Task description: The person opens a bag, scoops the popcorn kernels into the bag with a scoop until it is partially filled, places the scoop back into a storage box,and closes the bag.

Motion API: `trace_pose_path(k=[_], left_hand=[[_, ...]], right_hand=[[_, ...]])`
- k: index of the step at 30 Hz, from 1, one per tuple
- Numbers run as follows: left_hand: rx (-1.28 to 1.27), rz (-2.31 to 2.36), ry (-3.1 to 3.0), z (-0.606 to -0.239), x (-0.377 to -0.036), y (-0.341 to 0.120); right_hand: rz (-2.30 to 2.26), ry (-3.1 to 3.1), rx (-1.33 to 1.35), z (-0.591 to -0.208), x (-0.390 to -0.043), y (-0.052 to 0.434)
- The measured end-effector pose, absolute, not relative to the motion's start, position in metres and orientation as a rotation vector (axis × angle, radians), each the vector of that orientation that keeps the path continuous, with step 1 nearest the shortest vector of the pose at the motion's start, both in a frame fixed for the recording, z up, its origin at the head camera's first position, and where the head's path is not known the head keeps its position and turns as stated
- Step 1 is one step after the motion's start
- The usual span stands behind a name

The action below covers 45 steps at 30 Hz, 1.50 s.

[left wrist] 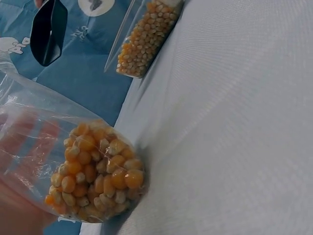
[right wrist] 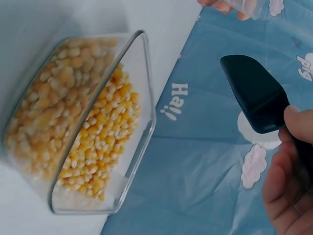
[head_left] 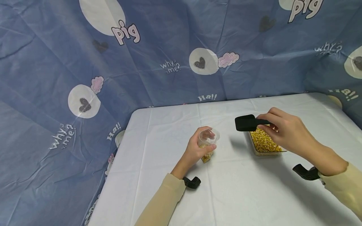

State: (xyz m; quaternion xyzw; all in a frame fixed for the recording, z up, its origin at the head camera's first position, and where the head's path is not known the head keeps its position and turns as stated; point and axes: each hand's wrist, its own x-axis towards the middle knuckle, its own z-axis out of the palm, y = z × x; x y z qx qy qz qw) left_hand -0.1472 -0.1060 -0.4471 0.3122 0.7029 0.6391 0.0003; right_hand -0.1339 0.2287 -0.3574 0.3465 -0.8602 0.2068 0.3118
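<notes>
My left hand [head_left: 195, 147] grips a clear plastic bag [left wrist: 49, 105] by its upper part, fingers and thumb curled round it and its mouth spread wide. Corn kernels [left wrist: 100, 171] fill the bag's bottom, which is close over the white table. In my right hand [head_left: 291, 133] is a black scoop [head_left: 245, 123], pinched by the handle between thumb and fingers. The scoop is held above the left side of a clear rectangular container [right wrist: 146, 98] of yellow corn kernels [head_left: 264, 140]. No kernels show in the scoop's bowl.
A white cloth [head_left: 169, 138] covers the table. Behind and to the left hangs a blue printed curtain [head_left: 158, 40]. Black wrist straps [head_left: 193, 182] with mounts sit on both forearms. The container stands right of the bag, with a gap of tabletop between.
</notes>
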Motion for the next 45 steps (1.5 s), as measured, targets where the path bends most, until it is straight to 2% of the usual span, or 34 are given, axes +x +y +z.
trace_pose_path(k=[14,24,34,45], left_hand=[[0.955,2.006,2.221,-0.454,-0.151,-0.106],[0.958,2.006,2.175,-0.427,-0.137,-0.106],[0.944,1.998,2.228,-0.455,-0.15,-0.106],[0.931,1.968,2.259,-0.456,-0.15,-0.107]], right_hand=[[0.485,-2.307,0.868,-0.366,-0.13,0.244],[0.472,-2.323,0.854,-0.372,-0.127,0.255],[0.473,-2.352,0.855,-0.374,-0.123,0.265],[0.471,-2.369,0.89,-0.38,-0.122,0.27]])
